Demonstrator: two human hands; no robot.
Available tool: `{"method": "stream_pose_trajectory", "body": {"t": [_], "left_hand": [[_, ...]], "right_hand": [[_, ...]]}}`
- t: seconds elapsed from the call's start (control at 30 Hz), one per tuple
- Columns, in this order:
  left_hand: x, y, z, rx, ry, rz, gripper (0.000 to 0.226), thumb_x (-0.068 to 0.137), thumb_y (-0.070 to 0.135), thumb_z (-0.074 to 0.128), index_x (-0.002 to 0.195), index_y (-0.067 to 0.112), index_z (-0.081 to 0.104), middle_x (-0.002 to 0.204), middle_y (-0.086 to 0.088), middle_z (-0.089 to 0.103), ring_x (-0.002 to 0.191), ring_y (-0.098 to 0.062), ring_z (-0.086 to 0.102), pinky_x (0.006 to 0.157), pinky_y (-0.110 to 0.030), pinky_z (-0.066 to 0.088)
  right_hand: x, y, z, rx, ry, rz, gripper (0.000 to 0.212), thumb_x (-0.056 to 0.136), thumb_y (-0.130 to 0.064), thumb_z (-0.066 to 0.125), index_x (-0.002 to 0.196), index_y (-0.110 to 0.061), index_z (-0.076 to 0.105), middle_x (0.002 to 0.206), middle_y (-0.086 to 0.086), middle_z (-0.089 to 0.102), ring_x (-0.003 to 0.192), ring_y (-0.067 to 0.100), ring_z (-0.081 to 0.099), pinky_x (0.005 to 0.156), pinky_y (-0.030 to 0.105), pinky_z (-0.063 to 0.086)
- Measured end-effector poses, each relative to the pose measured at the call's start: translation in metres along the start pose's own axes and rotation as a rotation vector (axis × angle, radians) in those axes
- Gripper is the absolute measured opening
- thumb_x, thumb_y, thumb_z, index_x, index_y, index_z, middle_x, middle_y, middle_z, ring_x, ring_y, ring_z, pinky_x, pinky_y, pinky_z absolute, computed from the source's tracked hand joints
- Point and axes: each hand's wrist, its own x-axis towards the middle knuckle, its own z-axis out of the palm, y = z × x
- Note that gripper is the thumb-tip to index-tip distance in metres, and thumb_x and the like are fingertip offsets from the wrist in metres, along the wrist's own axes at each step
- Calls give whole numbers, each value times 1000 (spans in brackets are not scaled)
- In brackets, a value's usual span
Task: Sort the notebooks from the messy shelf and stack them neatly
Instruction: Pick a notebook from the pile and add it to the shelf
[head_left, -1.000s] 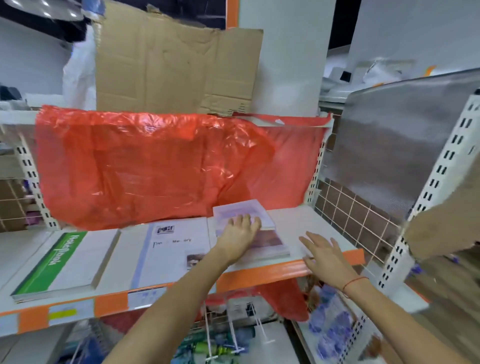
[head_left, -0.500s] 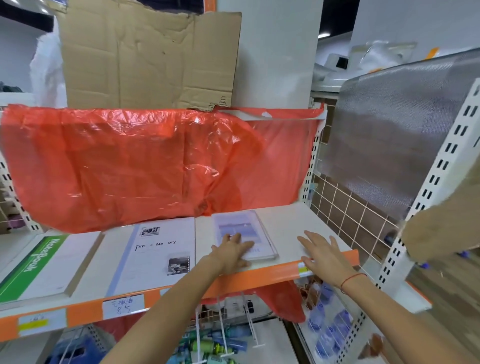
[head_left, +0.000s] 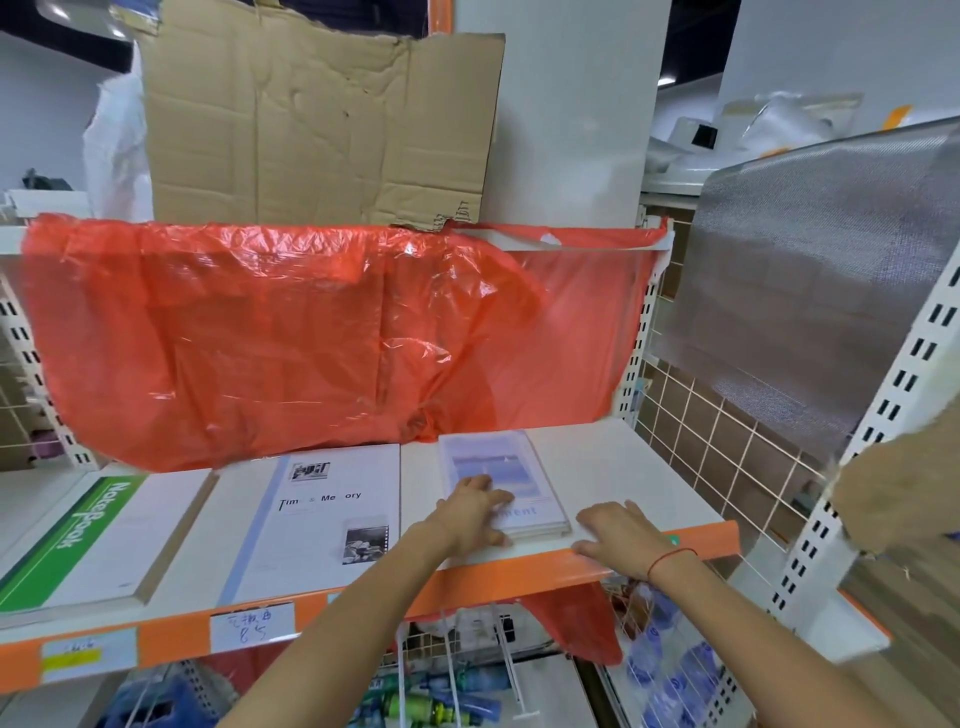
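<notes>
The white shelf (head_left: 613, 467) carried three lots of notebooks, side by side. Far left lay the green-striped notebook stack (head_left: 88, 540), its near corner close to the shelf's front lip. In the middle sat the white "Time & Memory" notebook (head_left: 322, 519), flat and square to the front. On the right was the small blue-covered notebook stack (head_left: 498, 467), a few thin books piled together, angled slightly, its near edge just behind the orange front edge (head_left: 519, 577).

The left hand (head_left: 472, 512) rested on the lower left part of that blue stack, fingers (head_left: 496, 499) stretched out flat on the cover, not curled round anything. The right hand (head_left: 621, 535) lay just beside the stack's right corner, on bare shelf at the front lip, fingers spread and relaxed, holding nothing; whether it touched the stack could not be told. A red string (head_left: 670, 558) circled that wrist.

Right of the blue stack the shelf showed bare white board up to the wire grid side panel (head_left: 727, 457). Behind the notebooks a red plastic sheet (head_left: 285, 338) hung from the upper shelf, its lower hem brushing the back of the shelf. A torn cardboard sheet (head_left: 322, 119) stood above. Price labels (head_left: 252, 626) were stuck on the orange edge below the middle notebook. Under the shelf, a wire basket (head_left: 467, 649) held bottles and tubes, too blurred to tell apart
</notes>
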Motion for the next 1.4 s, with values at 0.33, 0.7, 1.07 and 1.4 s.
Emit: {"method": "stream_pose_trajectory", "body": {"t": [0.33,0.7,1.07,1.4], "left_hand": [[0,1,-3,-66,9,22,73,81,21,73,144,18,37,154,-16,15,144,-23,15,111,-28,25],[-8,-2,-7,-64,40,30,68,82,14,69,143,17,40,154,-16,20,143,-22,18,108,-26,26],[-24,-3,-26,5,36,-60,68,90,53,51,147,21,30,156,-9,19,143,-25,18,112,-47,26],[-110,-74,-56,235,273,-307,64,100,47,29,152,17,6,159,-6,5,146,-24,4,115,-50,6]], "right_hand": [[11,-16,-1,186,70,50,20,88,-26,54,72,-17,45,79,2,50,80,21,44,70,27,26],[16,-22,4,172,132,92,9,85,-21,54,77,-17,50,81,5,54,87,29,59,68,30,35],[14,-18,-13,103,259,21,35,84,-14,49,117,-6,57,122,11,59,113,28,52,94,35,40],[21,-110,-36,110,391,-195,53,94,-25,45,144,-10,33,152,9,30,139,20,29,112,28,22]]}}
